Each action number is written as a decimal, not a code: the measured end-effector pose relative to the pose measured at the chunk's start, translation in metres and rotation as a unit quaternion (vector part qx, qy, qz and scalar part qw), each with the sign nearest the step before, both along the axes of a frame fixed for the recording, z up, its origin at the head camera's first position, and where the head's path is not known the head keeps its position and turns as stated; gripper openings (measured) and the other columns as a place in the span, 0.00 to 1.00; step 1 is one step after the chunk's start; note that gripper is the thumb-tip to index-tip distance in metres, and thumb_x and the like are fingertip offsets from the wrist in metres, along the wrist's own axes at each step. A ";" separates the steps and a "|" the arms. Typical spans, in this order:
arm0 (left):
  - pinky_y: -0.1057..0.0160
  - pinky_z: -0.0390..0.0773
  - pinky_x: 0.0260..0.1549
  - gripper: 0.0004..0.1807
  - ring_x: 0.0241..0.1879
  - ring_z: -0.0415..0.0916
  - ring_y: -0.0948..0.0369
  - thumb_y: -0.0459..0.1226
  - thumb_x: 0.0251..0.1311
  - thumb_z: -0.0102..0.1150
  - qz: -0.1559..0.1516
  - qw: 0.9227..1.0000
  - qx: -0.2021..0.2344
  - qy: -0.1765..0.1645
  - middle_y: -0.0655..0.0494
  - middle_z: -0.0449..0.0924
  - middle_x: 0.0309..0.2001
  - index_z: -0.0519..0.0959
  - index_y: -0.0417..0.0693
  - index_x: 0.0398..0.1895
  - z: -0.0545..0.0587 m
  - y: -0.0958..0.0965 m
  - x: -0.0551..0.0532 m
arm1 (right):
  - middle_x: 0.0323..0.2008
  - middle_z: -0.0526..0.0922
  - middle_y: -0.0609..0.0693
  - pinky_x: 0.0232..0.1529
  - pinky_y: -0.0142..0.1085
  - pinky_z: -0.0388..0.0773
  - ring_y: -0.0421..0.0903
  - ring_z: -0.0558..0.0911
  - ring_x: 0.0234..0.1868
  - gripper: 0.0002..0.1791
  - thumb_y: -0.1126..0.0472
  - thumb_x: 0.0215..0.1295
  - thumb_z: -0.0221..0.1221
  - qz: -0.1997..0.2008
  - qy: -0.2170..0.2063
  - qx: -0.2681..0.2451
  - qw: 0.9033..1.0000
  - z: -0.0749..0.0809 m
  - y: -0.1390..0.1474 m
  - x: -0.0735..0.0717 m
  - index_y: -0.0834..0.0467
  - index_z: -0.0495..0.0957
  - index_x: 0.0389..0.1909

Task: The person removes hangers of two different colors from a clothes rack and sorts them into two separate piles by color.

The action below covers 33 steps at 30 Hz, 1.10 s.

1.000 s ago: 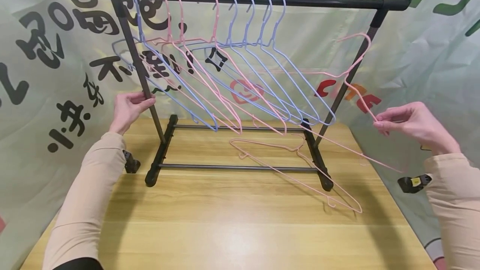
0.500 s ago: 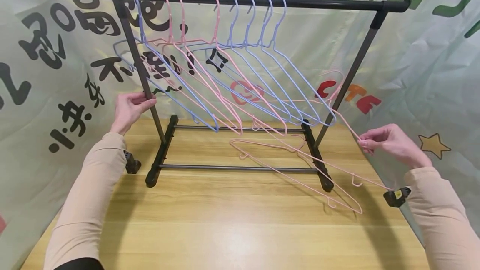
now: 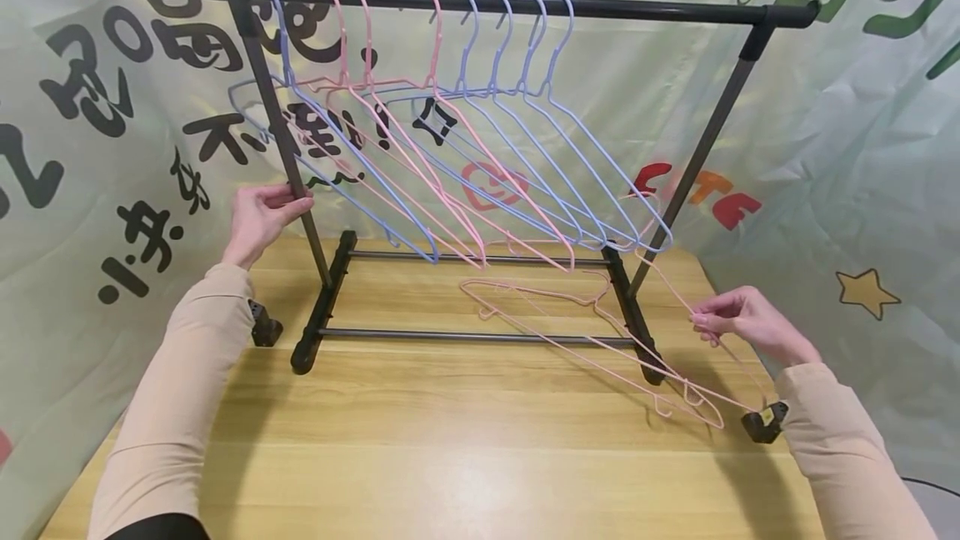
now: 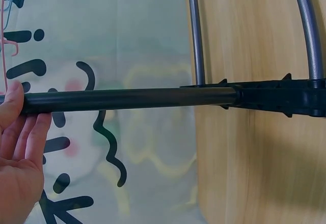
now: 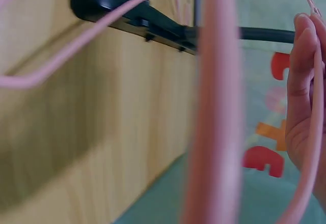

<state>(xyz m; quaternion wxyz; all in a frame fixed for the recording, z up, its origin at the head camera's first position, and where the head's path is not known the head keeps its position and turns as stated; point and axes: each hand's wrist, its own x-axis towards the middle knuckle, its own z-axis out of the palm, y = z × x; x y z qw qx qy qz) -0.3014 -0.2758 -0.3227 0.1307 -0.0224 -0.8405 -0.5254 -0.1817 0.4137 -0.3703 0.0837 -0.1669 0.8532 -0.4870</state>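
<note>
My left hand (image 3: 258,219) grips the left upright post (image 4: 127,100) of a black clothes rack, thumb on one side and fingers on the other. My right hand (image 3: 753,323) pinches one sloping arm of a pink clothes hanger (image 5: 216,107), which hangs tilted in the air near the rack's right foot. Below it, another pink hanger (image 3: 555,342) lies across the rack's base and the table. From the top rail (image 3: 675,10) hang several blue hangers (image 3: 570,111) and three pink ones, with one blue hanger (image 3: 282,48) at the far left.
The rack stands on a wooden table (image 3: 480,473), its black feet (image 3: 645,348) joined by two thin bars. Close behind is a cloth backdrop (image 3: 825,148) with printed letters and drawings. Small black cameras sit at both wrists.
My right hand has moved down and to the left, lowering the pink hanger from beside the right post towards the hanger on the table. My left hand stays on the post.
</note>
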 end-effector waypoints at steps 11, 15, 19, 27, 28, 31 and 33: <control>0.83 0.72 0.39 0.28 0.33 0.77 0.87 0.44 0.62 0.69 0.001 1.000 -0.011 0.005 0.90 0.81 0.28 0.80 0.32 0.57 -0.001 0.001 0.001 | 0.24 0.86 0.40 0.29 0.31 0.81 0.35 0.82 0.24 0.11 0.74 0.69 0.56 0.037 -0.034 -0.017 0.999 -0.034 -0.011 0.001 0.61 0.85 0.39; 0.83 0.72 0.39 0.27 0.33 0.77 0.87 0.43 0.62 0.69 0.001 1.000 -0.010 0.006 0.93 0.79 0.26 0.79 0.31 0.57 0.000 0.001 0.001 | 0.23 0.85 0.42 0.30 0.32 0.81 0.35 0.81 0.24 0.09 0.73 0.70 0.56 0.031 -0.047 -0.007 0.998 -0.042 -0.014 0.001 0.76 0.81 0.41; 0.83 0.72 0.39 0.27 0.33 0.77 0.87 0.43 0.63 0.69 0.001 1.000 -0.010 0.006 0.93 0.79 0.26 0.79 0.31 0.57 0.000 0.001 0.001 | 0.24 0.86 0.46 0.30 0.32 0.82 0.35 0.81 0.25 0.16 0.70 0.70 0.58 0.006 -0.063 0.038 0.997 -0.048 -0.016 -0.001 0.84 0.76 0.44; 0.83 0.72 0.40 0.24 0.33 0.77 0.86 0.40 0.63 0.68 0.002 1.000 -0.009 0.008 0.87 0.83 0.31 0.80 0.32 0.57 0.000 0.000 0.000 | 0.27 0.89 0.56 0.26 0.31 0.76 0.33 0.78 0.23 0.11 0.65 0.64 0.66 0.002 -0.041 0.147 0.988 -0.051 -0.022 -0.006 0.71 0.86 0.39; 0.83 0.72 0.40 0.24 0.33 0.77 0.86 0.40 0.63 0.68 0.002 1.000 -0.009 0.008 0.87 0.83 0.31 0.80 0.32 0.57 0.000 0.000 0.001 | 0.27 0.89 0.56 0.25 0.31 0.76 0.33 0.77 0.22 0.10 0.65 0.63 0.66 0.008 -0.034 0.153 0.988 -0.051 -0.023 -0.006 0.71 0.86 0.38; 0.83 0.72 0.40 0.25 0.33 0.77 0.87 0.42 0.62 0.69 0.004 1.000 -0.014 0.008 0.88 0.83 0.31 0.80 0.32 0.57 0.000 0.000 0.000 | 0.25 0.88 0.57 0.24 0.29 0.73 0.31 0.75 0.20 0.09 0.66 0.61 0.68 0.022 -0.015 0.167 0.986 -0.051 -0.025 -0.007 0.70 0.86 0.36; 0.83 0.71 0.40 0.26 0.33 0.77 0.87 0.43 0.62 0.69 0.007 1.000 -0.016 0.007 0.87 0.84 0.31 0.80 0.33 0.57 0.000 0.000 0.001 | 0.27 0.88 0.58 0.24 0.28 0.73 0.30 0.75 0.21 0.08 0.66 0.60 0.69 0.034 -0.001 0.176 0.984 -0.050 -0.025 -0.008 0.70 0.86 0.34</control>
